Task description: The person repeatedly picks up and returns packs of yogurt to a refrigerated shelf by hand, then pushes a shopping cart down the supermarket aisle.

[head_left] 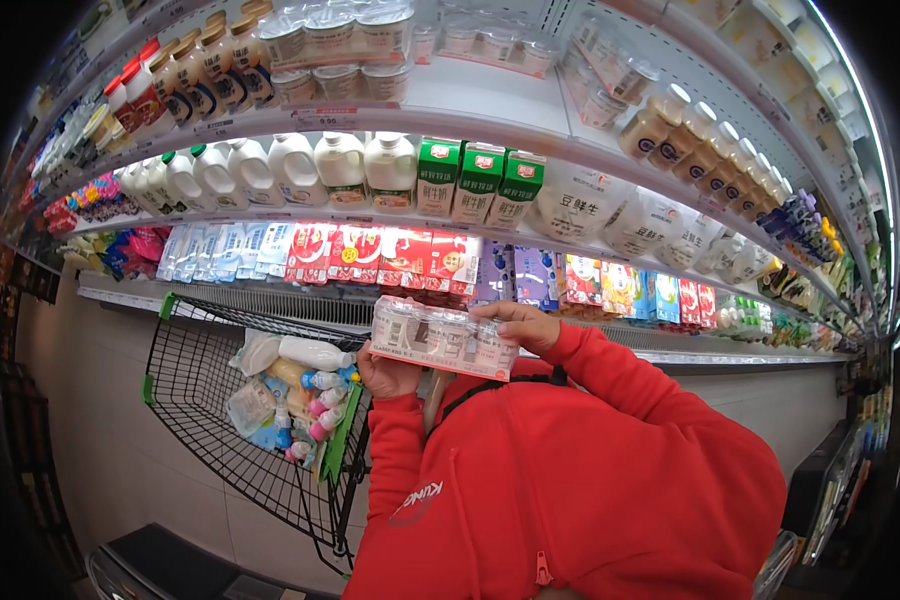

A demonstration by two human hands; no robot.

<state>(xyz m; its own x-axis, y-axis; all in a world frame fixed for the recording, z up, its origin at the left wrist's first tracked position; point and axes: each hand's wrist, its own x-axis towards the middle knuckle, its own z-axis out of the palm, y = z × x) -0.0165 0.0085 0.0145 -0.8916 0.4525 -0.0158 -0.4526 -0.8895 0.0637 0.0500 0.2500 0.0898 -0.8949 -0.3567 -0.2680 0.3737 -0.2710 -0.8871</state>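
Note:
A pack of white cups (pixel 442 338) wrapped in clear film, with a pink printed edge, is held in front of my chest. My left hand (pixel 388 374) grips its left end from below. At the upper right corner of the pack, my right hand (pixel 526 326) has its fingers closed on the film. Both of my arms are in red sleeves. Similar cup packs (pixel 338 50) stand on the upper shelf.
A black wire shopping cart (pixel 200 420) with green corners stands at the left, holding bottles and bags (pixel 295 395). Ahead, a shelf (pixel 350 118) carries milk jugs (pixel 292 165), green cartons (pixel 482 180) and red boxes (pixel 405 258). A dark bin or bench lies at bottom left.

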